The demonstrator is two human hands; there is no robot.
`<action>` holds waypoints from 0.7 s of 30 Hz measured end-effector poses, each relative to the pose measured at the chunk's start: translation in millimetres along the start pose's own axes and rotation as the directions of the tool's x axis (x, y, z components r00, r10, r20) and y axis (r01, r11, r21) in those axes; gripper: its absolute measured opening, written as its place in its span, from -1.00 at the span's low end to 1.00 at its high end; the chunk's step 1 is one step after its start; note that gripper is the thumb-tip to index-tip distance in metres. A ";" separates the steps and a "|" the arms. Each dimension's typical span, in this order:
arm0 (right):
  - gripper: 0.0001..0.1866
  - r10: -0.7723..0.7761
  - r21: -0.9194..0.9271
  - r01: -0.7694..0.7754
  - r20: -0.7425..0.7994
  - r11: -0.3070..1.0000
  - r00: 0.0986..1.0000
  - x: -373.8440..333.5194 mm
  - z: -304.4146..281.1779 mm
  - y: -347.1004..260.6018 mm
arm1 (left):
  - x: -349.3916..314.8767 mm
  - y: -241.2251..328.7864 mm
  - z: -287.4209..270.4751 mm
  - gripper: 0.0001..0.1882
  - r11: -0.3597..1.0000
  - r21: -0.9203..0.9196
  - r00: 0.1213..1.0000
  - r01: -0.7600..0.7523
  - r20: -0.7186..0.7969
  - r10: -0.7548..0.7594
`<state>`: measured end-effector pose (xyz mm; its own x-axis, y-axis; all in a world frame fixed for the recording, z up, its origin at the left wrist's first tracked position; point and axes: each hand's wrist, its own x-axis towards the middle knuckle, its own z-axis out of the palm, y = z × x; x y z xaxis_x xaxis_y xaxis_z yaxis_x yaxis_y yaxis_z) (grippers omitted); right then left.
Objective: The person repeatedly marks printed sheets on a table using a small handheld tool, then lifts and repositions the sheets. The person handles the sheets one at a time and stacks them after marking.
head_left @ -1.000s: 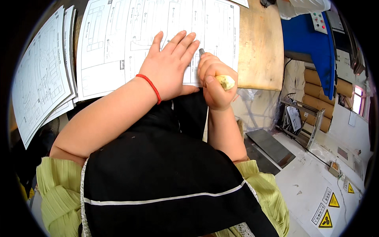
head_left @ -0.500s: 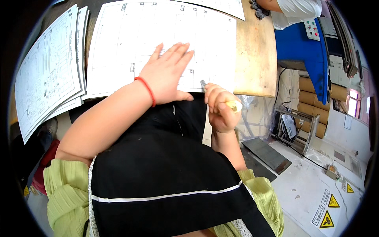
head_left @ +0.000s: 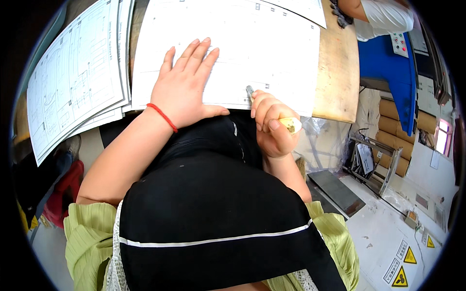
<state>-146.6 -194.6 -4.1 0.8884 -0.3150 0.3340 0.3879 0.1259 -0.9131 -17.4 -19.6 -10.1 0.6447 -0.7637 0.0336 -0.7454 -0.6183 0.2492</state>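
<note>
A large white printed sheet (head_left: pixel 233 58) lies on the wooden table, its near edge close to my body. My left hand (head_left: pixel 182 87) rests flat on the sheet's left part, fingers spread and thumb along the near edge. A red cord circles that wrist. Close to the near edge, right of the middle, my right hand (head_left: pixel 274 121) is wrapped round a small hand tool (head_left: pixel 249 90) with a yellowish handle and a flat grey metal tip. The tip points away from me over the sheet; whether it touches the paper I cannot tell.
Printed sheets (head_left: pixel 77 72) are stacked at the left, overhanging the table's near edge. Bare wooden table (head_left: pixel 338 82) shows on the right. Beyond stand a blue machine (head_left: pixel 388 72) and another person's arm (head_left: pixel 353 8). A metal rack (head_left: pixel 383 169) is at the right.
My left hand has slid left across the sheet. My right hand, with the tool, has also shifted left along the near edge. The whole view has swung slightly left.
</note>
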 end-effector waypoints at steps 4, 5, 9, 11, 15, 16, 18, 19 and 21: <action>-0.82 -0.010 0.022 0.009 0.031 1.000 0.999 17.9 14.2 13.4 | -1.1 -3.4 3.0 0.25 0.999 -0.037 0.999 -0.021 -0.040 0.020; -0.83 -0.013 0.043 0.011 0.030 0.999 0.999 22.6 16.2 18.8 | -1.1 -3.8 3.5 0.24 0.999 -0.041 0.999 -0.022 -0.047 0.020; -0.85 -0.049 0.029 0.048 0.024 0.998 0.999 36.1 24.0 28.4 | -1.4 -3.8 3.4 0.23 0.998 -0.060 0.999 -0.028 -0.048 0.025; -0.87 -0.075 -0.010 0.075 -0.006 0.997 0.997 35.3 30.1 32.6 | -1.1 -2.4 4.8 0.22 0.997 -0.070 0.997 -0.038 -0.063 0.034; -0.88 -0.015 -0.038 0.013 -0.048 0.999 0.999 35.4 43.3 30.0 | -0.7 -2.9 4.8 0.19 0.999 -0.040 0.997 -0.021 -0.073 0.018; -0.87 -0.042 -0.057 0.041 -0.022 0.998 0.999 36.5 43.5 29.8 | 0.4 -1.9 5.5 0.18 0.999 -0.037 0.997 -0.017 -0.077 0.014; -0.87 0.029 -0.104 -0.028 0.000 0.994 1.000 31.2 42.8 25.1 | 0.1 -2.2 5.7 0.15 1.000 -0.010 0.997 0.000 -0.077 -0.001; -0.86 0.064 -0.128 -0.062 0.011 0.990 0.998 27.6 42.6 21.6 | -1.3 -0.8 5.8 0.15 1.000 -0.012 0.998 0.002 -0.066 -0.003; -0.87 0.081 -0.159 -0.074 0.040 0.984 0.996 7.4 44.1 11.6 | -0.4 -0.7 5.3 0.15 1.000 -0.011 0.998 0.012 -0.056 -0.013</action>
<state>-124.7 -154.0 -1.9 0.9260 -0.2660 0.2678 0.2772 -0.0024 -0.9608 -18.1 -19.8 -15.4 0.6627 -0.7441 0.0845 -0.7356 -0.6256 0.2598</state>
